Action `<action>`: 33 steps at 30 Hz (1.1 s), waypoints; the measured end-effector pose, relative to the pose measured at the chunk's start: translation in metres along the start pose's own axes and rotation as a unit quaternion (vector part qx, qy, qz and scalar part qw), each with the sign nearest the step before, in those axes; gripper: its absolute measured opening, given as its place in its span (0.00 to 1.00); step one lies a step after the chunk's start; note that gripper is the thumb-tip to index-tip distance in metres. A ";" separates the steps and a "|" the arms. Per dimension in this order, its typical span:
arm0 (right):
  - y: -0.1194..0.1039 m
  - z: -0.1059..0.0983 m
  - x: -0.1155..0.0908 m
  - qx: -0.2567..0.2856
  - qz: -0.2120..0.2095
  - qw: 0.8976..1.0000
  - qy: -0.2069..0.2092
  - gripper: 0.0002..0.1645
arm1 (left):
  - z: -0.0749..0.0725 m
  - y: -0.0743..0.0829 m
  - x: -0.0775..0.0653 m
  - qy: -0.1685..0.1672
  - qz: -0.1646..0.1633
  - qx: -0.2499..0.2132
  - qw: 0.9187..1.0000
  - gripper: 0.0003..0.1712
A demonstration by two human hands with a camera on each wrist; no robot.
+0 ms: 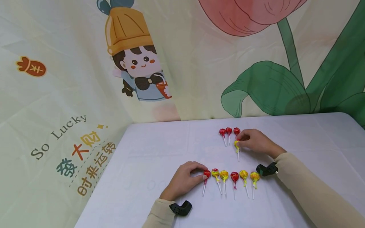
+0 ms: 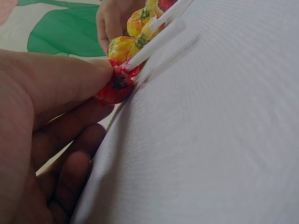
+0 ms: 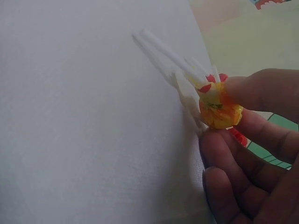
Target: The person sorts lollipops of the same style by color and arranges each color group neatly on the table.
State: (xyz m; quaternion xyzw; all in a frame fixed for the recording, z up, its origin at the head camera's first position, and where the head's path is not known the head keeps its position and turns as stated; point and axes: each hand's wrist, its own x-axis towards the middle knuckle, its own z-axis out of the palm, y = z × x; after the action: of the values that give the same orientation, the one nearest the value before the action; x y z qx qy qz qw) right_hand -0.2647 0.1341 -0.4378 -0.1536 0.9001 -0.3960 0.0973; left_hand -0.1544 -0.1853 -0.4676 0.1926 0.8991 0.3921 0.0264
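At the left end of the front row, my left hand point(image 1: 185, 179) pinches a red lollipop point(image 2: 117, 88) by its wrapped head, between thumb and fingers. The stick of that lollipop points toward the near edge. Farther back, my right hand point(image 1: 255, 142) holds a yellow lollipop point(image 3: 217, 109) by its head, its white stick pointing toward me. This yellow head is just in front of a red lollipop point(image 1: 236, 130), the rightmost of three red ones; whether they touch I cannot tell. Beside my left hand, the front row continues with yellow lollipops point(image 1: 224, 175) and another red lollipop point(image 1: 234, 176).
Two more red lollipops, one left point(image 1: 222, 132) and one middle point(image 1: 229, 130), lie in the back group. A white cloth point(image 1: 154, 142) covers the table. Behind it hangs a printed backdrop point(image 1: 194, 63). Black wrist devices are on the left sleeve point(image 1: 159, 210) and right sleeve point(image 1: 302, 177).
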 end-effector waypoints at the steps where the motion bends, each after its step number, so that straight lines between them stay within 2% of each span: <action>1: 0.000 0.000 0.000 0.000 -0.003 1.000 -0.002 0.14 | 0.000 0.000 0.000 -0.001 -0.001 0.000 1.000 0.11; 17: 0.007 -0.006 0.002 0.001 -0.026 0.999 -0.023 0.14 | 0.000 0.001 0.002 -0.004 -0.005 -0.007 1.000 0.10; 22: 0.011 -0.003 0.004 -0.001 -0.021 1.000 -0.019 0.14 | 0.001 0.001 0.001 -0.005 -0.012 -0.005 1.000 0.11; 33: 0.005 0.001 0.004 -0.004 -0.013 1.000 -0.004 0.14 | 0.001 0.000 0.003 -0.002 -0.003 -0.004 1.000 0.11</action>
State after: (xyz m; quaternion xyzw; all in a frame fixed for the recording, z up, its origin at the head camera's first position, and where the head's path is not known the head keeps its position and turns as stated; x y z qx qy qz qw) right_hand -0.2688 0.1353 -0.4425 -0.1672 0.8990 -0.3933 0.0954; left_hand -0.1566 -0.1838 -0.4684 0.1908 0.8979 0.3954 0.0303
